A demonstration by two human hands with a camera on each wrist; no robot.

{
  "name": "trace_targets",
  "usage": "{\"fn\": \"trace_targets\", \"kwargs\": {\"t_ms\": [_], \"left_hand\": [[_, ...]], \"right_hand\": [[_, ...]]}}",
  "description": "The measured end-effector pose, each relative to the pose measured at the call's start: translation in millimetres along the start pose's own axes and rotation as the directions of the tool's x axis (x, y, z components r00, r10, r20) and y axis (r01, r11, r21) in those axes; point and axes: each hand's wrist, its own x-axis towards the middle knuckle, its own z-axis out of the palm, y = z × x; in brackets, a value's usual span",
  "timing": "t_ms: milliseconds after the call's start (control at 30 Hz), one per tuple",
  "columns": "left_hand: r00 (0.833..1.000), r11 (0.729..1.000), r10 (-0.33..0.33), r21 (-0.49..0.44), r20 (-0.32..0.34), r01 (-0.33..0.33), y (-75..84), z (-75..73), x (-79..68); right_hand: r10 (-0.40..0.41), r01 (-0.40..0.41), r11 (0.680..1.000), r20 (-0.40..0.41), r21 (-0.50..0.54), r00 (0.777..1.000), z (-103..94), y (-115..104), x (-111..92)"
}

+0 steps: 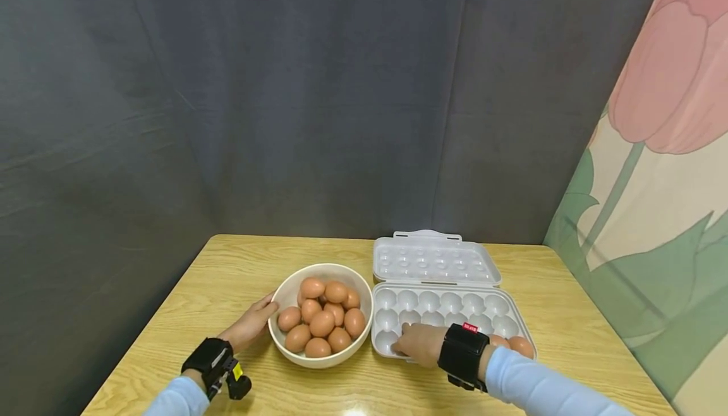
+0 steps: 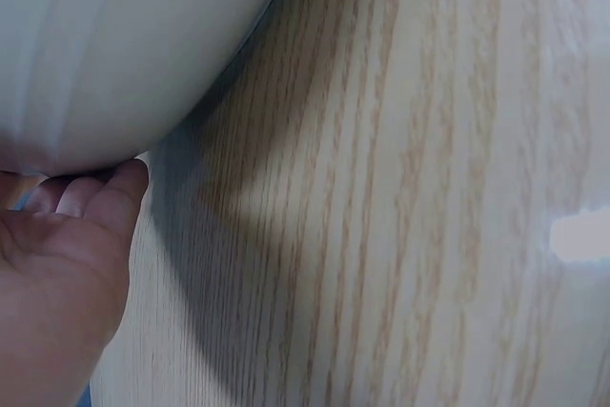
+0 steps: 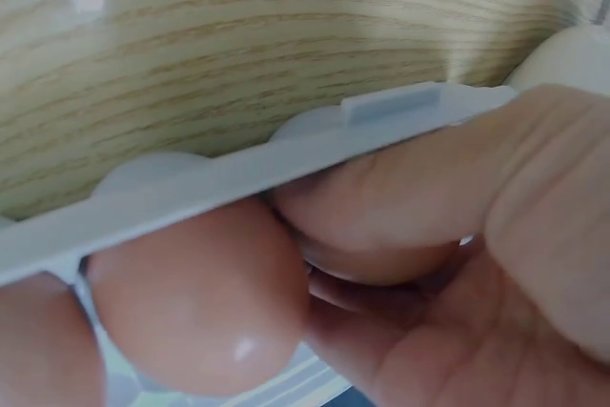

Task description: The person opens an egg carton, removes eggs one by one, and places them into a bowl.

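Note:
A cream bowl stands on the table, heaped with several brown eggs. At its left side my left hand grips it, thumb by the rim and fingers curled under the outer wall, as the left wrist view shows. My right hand is over the front row of a white egg tray, just right of the bowl. In the right wrist view, thumb and fingers pinch an egg low at the tray's edge, mostly covered by the hand. Another egg sits in the cup beside it.
The tray's lid lies folded open behind it. At the right end of the front row, an egg shows past my right wrist. The wooden table ends at a dark curtain; a flower-patterned panel borders the right side.

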Motion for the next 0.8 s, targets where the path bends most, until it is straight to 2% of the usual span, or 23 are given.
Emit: {"fn": "trace_targets", "kwargs": {"t_ms": [100,233,400,633,800], "left_hand": [[1.0,1.0,0.006,0.001,0.006,-0.006,-1.6,-0.7,1.1],[1.0,1.0,0.015,-0.005,0.007,-0.015,-4.1,-0.8,2.8],[1.0,1.0,0.007,-0.019,-0.012,-0.007,-5.7,1.6,4.8],[1.0,1.0,0.005,-0.013,-0.015,-0.005,-3.6,2.8,5.4],[1.0,1.0,-0.009,-0.004,-0.002,0.009,-3.3,1.5,4.2]], "right_hand": [[0.015,-0.015,1.0,-0.006,-0.001,1.0,0.7,-1,1],[0.007,-0.007,1.0,-0.076,0.0,0.997,3.8,-1,0],[-0.045,0.053,0.998,-0.162,0.045,0.986,8.2,4,-1],[-0.091,0.116,0.982,-0.167,0.149,0.982,8.6,12,1],[-0.148,0.179,0.974,-0.209,0.139,0.967,5.9,17,1]]}}
